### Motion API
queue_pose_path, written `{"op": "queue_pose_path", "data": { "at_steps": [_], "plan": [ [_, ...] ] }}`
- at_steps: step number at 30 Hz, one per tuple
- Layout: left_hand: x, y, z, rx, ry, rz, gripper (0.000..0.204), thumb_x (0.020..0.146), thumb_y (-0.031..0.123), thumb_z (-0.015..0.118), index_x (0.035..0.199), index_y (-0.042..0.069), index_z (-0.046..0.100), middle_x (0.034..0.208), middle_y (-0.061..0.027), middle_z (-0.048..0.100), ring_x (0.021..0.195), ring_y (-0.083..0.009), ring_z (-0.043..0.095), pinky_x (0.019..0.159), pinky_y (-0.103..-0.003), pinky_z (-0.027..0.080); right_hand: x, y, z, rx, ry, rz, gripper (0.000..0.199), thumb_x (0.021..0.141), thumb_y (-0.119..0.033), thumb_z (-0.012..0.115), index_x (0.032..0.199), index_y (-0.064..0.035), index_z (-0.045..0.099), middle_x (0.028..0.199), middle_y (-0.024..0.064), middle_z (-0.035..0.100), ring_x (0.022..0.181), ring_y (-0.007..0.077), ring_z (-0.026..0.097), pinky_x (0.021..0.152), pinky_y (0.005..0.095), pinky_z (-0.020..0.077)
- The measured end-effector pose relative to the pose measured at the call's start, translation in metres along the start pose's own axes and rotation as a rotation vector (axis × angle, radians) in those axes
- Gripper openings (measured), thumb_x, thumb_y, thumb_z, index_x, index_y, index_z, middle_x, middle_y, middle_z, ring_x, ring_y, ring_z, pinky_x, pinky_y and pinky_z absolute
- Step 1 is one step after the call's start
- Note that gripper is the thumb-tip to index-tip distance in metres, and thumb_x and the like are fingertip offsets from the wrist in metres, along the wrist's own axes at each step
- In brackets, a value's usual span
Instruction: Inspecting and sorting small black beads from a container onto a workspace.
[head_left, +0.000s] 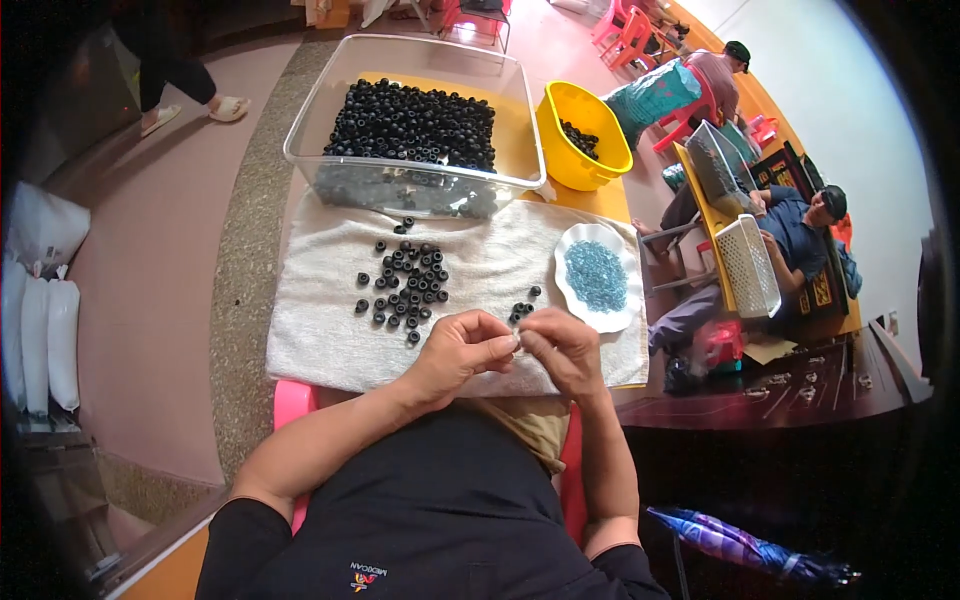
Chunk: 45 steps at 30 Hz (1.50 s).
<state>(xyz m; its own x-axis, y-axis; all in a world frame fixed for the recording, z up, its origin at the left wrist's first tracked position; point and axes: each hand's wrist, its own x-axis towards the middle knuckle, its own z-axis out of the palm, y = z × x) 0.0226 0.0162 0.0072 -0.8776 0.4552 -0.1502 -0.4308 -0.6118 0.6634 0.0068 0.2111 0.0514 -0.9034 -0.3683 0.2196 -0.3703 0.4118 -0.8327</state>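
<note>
My left hand [463,352] and my right hand [566,352] meet over the near edge of a white towel [310,330], fingertips pinched together. Whatever lies between them is too small and covered to name. Just beyond my fingers rests a small group of black ring-shaped pieces [521,311]. A larger scatter of the same black pieces [402,285] is spread on the towel, farther left. Right of my right hand stands a white scalloped plate [567,262] heaped with small, clear bluish pieces [597,276].
A clear plastic bin [405,203] with many black pieces stands at the back, beside a yellow tub [582,178] holding a few. Two people sit at the right, one by a white basket [747,265]. Another person walks at far left. A folded umbrella [745,545] lies lower right.
</note>
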Motion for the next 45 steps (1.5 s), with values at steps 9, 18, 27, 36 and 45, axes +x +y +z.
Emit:
{"op": "queue_pose_path", "data": {
  "at_steps": [9, 18, 27, 36, 45],
  "plan": [
    [-0.008, 0.008, 0.013, 0.055, -0.195, 0.046, 0.01, 0.089, 0.006, 0.069, 0.096, 0.001, 0.064, 0.087, -0.0063, 0.067, 0.08, -0.0143, 0.067, 0.074, -0.028, 0.055, 0.069, 0.008, 0.021, -0.141, -0.115, -0.155, 0.021, 0.082, 0.0, 0.071, 0.103, -0.0027, 0.069, 0.097, 0.0122, 0.067, 0.082, 0.02, 0.068, 0.068, 0.0299, 0.0534],
    [-0.015, 0.02, 0.019, 0.029, -0.233, -0.018, 0.009, 0.087, 0.004, 0.07, 0.094, 0.003, 0.064, 0.087, -0.0035, 0.066, 0.078, -0.0113, 0.065, 0.073, -0.026, 0.056, 0.108, -0.016, 0.069, -0.615, -0.373, -0.318, 0.031, 0.083, -0.024, 0.072, 0.111, -0.0121, 0.069, 0.118, 0.0076, 0.061, 0.103, 0.0289, 0.061, 0.085, 0.0396, 0.0522],
    [-0.016, 0.022, 0.02, 0.022, -0.211, -0.03, 0.012, 0.086, 0.005, 0.072, 0.094, 0.004, 0.064, 0.085, -0.0017, 0.066, 0.075, -0.0094, 0.063, 0.069, -0.024, 0.053, 0.096, 0.011, 0.052, -0.619, -0.374, -0.305, 0.028, 0.08, -0.019, 0.069, 0.106, -0.0105, 0.071, 0.118, 0.0042, 0.061, 0.105, 0.0259, 0.058, 0.086, 0.0356, 0.0519],
    [-0.014, 0.018, 0.019, 0.099, -0.237, 0.044, 0.011, 0.086, 0.005, 0.072, 0.095, 0.002, 0.065, 0.082, -0.0025, 0.068, 0.075, -0.0088, 0.063, 0.068, -0.023, 0.051, 0.099, 0.0, 0.061, -0.556, -0.344, -0.338, 0.029, 0.079, -0.019, 0.072, 0.106, -0.0099, 0.071, 0.117, 0.0041, 0.064, 0.109, 0.0254, 0.056, 0.09, 0.036, 0.0511],
    [-0.018, 0.024, 0.022, 0.083, -0.208, 0.014, 0.011, 0.086, 0.007, 0.072, 0.094, 0.001, 0.067, 0.083, -0.0036, 0.07, 0.075, -0.0088, 0.063, 0.07, -0.024, 0.051, 0.101, -0.004, 0.078, -0.672, -0.343, -0.389, 0.032, 0.076, -0.017, 0.072, 0.107, -0.0093, 0.07, 0.114, 0.004, 0.062, 0.11, 0.026, 0.055, 0.09, 0.0372, 0.0501]
  ]
}}
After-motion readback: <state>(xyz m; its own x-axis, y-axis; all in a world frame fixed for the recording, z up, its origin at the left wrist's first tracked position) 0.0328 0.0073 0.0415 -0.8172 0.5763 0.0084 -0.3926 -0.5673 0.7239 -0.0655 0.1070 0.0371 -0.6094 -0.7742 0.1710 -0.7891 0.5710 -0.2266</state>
